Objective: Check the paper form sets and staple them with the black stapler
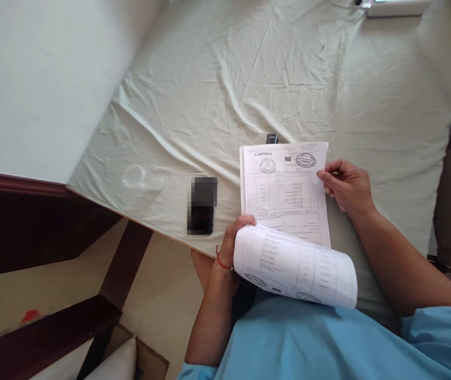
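A stack of printed sheets (284,195) with oval and round stamps lies on the cloth-covered table in front of me. Several of its pages, or at least one, curl back toward my body as a rolled-over sheet (296,264). My left hand (236,235) is closed on the left side of that curled part, its thumb on top and the other fingers mostly hidden. At the stack's upper right edge, my right hand (347,184) pinches the paper between thumb and forefinger. A small black object (271,139) pokes out from behind the stack's top edge.
Left of the papers lies a dark phone-like object (201,211), partly blurred out. A clear plastic cup (134,177) rests near the table's left edge. At the top right sits a white device (399,7) with a cable. Wrinkled pale cloth (193,105) covers the table.
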A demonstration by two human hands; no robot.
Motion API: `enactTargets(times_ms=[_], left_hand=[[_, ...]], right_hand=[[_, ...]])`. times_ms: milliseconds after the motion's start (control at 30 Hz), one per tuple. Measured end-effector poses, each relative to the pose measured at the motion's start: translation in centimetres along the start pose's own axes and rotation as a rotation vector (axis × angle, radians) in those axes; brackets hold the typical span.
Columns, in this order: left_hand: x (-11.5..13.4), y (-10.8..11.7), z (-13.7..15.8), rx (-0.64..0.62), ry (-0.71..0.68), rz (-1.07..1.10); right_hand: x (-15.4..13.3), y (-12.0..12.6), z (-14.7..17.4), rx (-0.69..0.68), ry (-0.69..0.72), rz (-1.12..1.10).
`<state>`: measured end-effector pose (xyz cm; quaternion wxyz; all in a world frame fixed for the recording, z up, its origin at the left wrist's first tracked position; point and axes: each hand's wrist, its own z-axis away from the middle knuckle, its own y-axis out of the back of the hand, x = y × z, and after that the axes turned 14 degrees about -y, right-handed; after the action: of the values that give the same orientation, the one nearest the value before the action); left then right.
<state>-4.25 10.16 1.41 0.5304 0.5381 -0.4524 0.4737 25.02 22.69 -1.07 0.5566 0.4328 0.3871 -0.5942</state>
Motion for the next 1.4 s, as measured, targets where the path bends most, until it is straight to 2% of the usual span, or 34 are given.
enactTargets(times_ms=[300, 533, 1167, 1300, 1400], left_hand=[[0.0, 0.1, 0.0, -0.001, -0.026, 0.003], [-0.4, -0.2, -0.1, 0.037, 0.103, 0.061], [-0.4, 0.0, -0.1, 0.024, -0.028, 0.05], [-0.3, -0.3, -0.3, 0.077, 0.041, 0.098], [-0.5, -0.7, -0.3, 0.124, 0.231, 0.21]], right_hand=[[0.5, 0.1, 0.0, 0.038, 0.031, -0.017], [1.2, 0.5, -0.5, 0.101, 0.176, 0.013], [1.0, 0.5, -0.7, 0.07, 0.129, -0.026], [1.1, 0.5, -0.8, 0.068, 0.15, -0.045], [1.0, 0.5, -0.7, 0.05, 0.151, -0.074]])
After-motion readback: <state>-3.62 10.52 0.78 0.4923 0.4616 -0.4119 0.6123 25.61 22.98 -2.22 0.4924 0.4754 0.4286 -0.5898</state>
